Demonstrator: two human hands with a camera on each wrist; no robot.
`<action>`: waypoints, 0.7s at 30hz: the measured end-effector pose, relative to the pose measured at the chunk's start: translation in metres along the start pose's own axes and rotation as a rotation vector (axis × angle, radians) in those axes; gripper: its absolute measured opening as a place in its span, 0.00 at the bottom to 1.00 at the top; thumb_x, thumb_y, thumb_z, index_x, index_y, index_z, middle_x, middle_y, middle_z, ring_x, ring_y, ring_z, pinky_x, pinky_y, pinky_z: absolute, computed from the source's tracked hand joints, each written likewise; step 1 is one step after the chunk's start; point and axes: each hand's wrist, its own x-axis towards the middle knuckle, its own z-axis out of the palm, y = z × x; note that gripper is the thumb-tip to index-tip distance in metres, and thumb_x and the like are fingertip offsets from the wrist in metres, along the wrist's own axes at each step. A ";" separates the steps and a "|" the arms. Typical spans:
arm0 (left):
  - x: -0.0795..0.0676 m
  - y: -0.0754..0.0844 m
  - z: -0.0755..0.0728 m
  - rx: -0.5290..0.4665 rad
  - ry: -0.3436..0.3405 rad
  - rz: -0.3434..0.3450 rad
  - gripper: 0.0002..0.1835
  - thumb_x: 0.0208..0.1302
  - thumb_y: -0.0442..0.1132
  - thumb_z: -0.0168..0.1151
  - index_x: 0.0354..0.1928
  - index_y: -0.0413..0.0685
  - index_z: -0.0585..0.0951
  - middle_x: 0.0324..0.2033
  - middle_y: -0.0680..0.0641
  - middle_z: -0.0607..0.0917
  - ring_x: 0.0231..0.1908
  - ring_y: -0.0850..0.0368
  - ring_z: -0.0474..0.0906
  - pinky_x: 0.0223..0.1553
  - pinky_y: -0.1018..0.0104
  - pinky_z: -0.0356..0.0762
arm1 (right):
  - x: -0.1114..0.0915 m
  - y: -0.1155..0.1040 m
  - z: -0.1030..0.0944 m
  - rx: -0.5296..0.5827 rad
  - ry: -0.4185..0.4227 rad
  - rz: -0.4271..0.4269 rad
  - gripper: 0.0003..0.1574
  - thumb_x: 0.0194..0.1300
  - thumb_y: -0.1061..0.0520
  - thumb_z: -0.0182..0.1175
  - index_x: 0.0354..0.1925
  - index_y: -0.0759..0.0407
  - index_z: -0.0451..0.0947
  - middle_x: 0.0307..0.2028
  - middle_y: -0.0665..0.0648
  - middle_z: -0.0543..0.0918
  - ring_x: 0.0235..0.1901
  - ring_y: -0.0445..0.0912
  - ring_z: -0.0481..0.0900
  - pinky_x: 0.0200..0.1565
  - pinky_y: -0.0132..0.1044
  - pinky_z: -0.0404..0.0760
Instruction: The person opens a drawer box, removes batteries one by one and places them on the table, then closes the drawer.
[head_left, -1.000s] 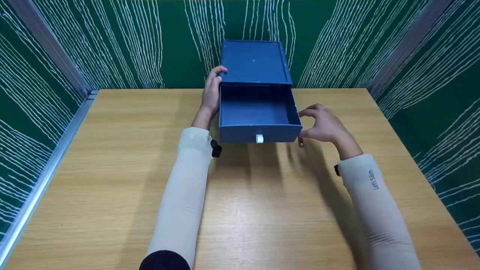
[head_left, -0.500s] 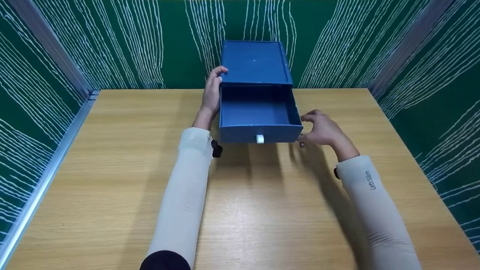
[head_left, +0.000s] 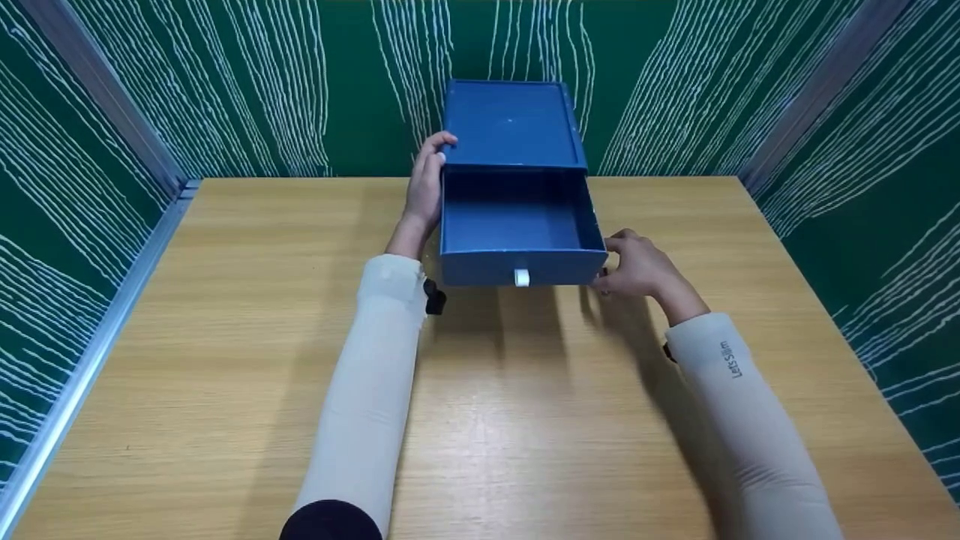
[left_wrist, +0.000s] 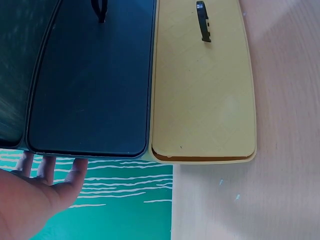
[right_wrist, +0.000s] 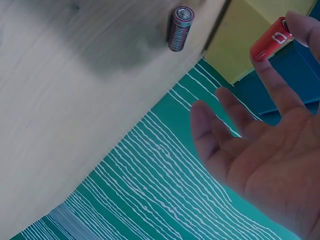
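Observation:
A blue drawer unit (head_left: 510, 124) stands at the back of the table, its top drawer (head_left: 521, 266) pulled out and bare inside. My left hand (head_left: 426, 184) rests against the unit's left side, a fingertip over the top edge; in the left wrist view its fingers (left_wrist: 75, 175) touch the side wall. Beside the drawer's right front corner is my right hand (head_left: 637, 262), its fingertips partly behind the drawer. The right wrist view shows it pinching a red battery (right_wrist: 270, 39) between thumb and index finger, other fingers loosely bent. A second battery (right_wrist: 180, 29) stands upright on the table nearby.
Below the open drawer are a closed dark blue drawer (left_wrist: 92, 85) and a closed yellow drawer (left_wrist: 202, 90), each with a dark handle. Green walls (head_left: 360, 90) with white lines border the wooden table (head_left: 480, 435) at back and sides.
My right hand has come slightly nearer and lower beside the drawer corner, now covering more of the battery seen there. The left hand and drawer unit have kept their place.

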 end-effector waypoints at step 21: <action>0.007 -0.013 -0.004 0.019 0.001 -0.036 0.17 0.62 0.32 0.30 0.47 0.43 0.68 0.55 0.47 0.66 0.55 0.61 0.59 0.56 0.73 0.52 | 0.005 0.006 0.014 -0.022 -0.073 0.086 0.40 0.39 0.42 0.67 0.53 0.52 0.71 0.51 0.60 0.67 0.47 0.57 0.63 0.45 0.57 0.65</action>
